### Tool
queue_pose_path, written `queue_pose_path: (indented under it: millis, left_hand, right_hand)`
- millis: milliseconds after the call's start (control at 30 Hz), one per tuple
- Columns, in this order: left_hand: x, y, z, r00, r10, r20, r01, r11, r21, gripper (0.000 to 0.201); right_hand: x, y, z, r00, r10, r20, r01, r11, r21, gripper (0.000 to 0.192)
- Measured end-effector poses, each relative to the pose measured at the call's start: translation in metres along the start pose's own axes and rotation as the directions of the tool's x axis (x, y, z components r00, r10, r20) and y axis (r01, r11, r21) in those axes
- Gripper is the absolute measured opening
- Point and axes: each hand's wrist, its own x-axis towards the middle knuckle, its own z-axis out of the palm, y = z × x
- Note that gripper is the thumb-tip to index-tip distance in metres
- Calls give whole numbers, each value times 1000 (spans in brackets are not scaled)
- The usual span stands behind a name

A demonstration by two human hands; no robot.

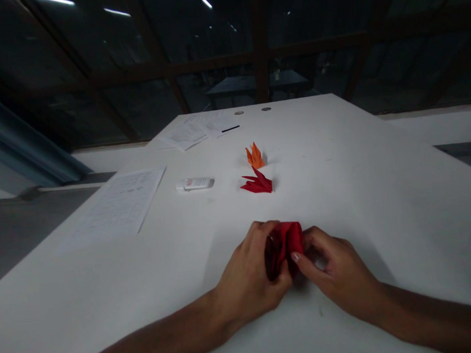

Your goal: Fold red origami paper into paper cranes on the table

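Between my two hands is a piece of folded red paper (293, 239), partly opened, with a dark hollow on its left side. My left hand (256, 273) wraps round its left side, fingers behind and thumb at the lower front. My right hand (337, 268) pinches the right edge, thumb in front and fingers behind. Part of the paper is hidden by the fingers. Beyond the hands lies a red folded paper piece (259, 182) with pointed tips. Just behind it stands a similar orange folded paper piece (255, 156).
A white bottle or tube with printing (195, 184) lies left of the folded pieces. A printed sheet (120, 203) is at the left edge of the white table (378, 190). More papers (189, 131) and a black pen (230, 129) lie farther back, near two round grommets (266, 109).
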Motion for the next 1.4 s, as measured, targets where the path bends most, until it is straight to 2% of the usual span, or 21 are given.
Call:
queue_pose_path:
  millis: [233, 433, 600, 733, 833, 933, 1067, 1233, 1400]
  left_hand:
    - [0, -4, 0, 997, 39, -67, -37, 999, 24, 59]
    - [2, -8, 2, 996, -28, -89, 27, 1000, -13, 60]
    - [7, -10, -7, 996, -39, -76, 35, 998, -56, 57]
    - [12, -14, -14, 997, 36, -61, -41, 996, -83, 51]
    - [15, -20, -17, 998, 38, -53, -46, 987, -151, 55]
    - [17, -27, -21, 998, 5, -61, -21, 965, -261, 58]
    - [20, -27, -24, 993, -61, -99, 20, 926, -378, 48]
    - [20, -23, -26, 988, -82, -129, 19, 902, -431, 39]
    - [17, -26, -30, 997, -40, -67, 3, 876, -481, 29]
  right_hand:
    - [-7, 3, -1, 986, -168, -12, 166, 979, -115, 6]
    - [-6, 4, -4, 971, -235, -40, 223, 955, -196, 11]
    - [0, 10, -11, 960, -260, -103, 224, 935, -275, 13]
    - [6, 15, -18, 959, -267, -99, 232, 934, -272, 23]
    - [11, 17, -22, 954, -285, -87, 264, 943, -203, 26]
    - [16, 19, -24, 960, -256, -114, 241, 961, -132, 25]
    - [19, 22, -23, 981, -141, -136, 138, 990, -29, 22]
    - [16, 22, -23, 996, 82, -38, -76, 987, 139, 32]
    - [19, 21, -25, 997, 67, -33, -64, 994, 86, 35]
